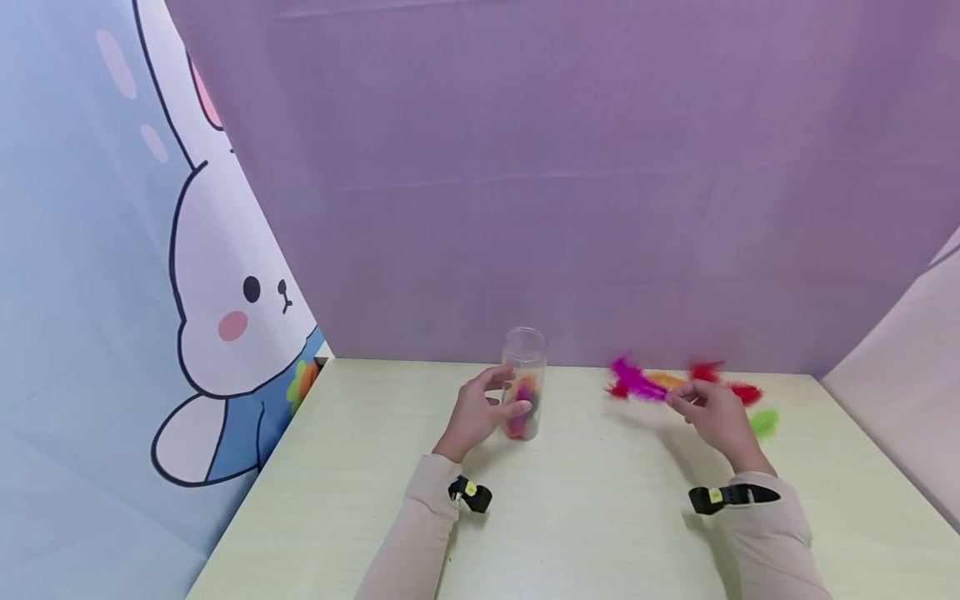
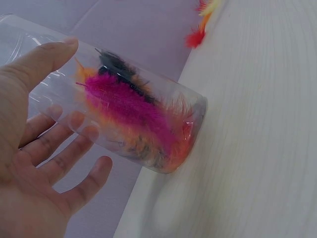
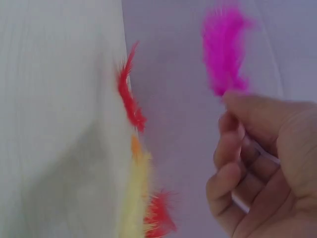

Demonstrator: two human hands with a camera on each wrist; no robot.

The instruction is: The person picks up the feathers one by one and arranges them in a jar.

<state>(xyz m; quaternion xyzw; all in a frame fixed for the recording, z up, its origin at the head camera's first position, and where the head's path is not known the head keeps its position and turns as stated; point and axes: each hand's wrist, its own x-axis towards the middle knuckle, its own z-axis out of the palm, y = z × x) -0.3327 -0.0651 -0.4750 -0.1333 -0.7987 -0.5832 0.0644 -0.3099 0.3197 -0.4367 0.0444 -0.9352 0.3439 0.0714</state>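
A clear cylindrical jar [image 1: 525, 350] stands upright on the table, its top open. Inside it lie magenta, orange, black and red feathers [image 2: 126, 106]. My left hand [image 1: 472, 415] holds the jar from its left side, thumb on the near wall and fingers around the far one. Off to the right, my right hand [image 1: 717, 418] pinches a magenta feather [image 3: 224, 47] by its quill end between thumb and forefinger. The feather is raised above the table, its plume pointing left in the head view. The other fingers of that hand are curled in.
Loose feathers lie near the table's back edge around the right hand: red ones [image 1: 745, 393], an orange one [image 1: 663, 380], a light green one [image 1: 763, 423] and a pale yellow one [image 3: 132, 196]. Behind the pale wooden table [image 1: 570, 517] hangs a purple cloth [image 1: 562, 183].
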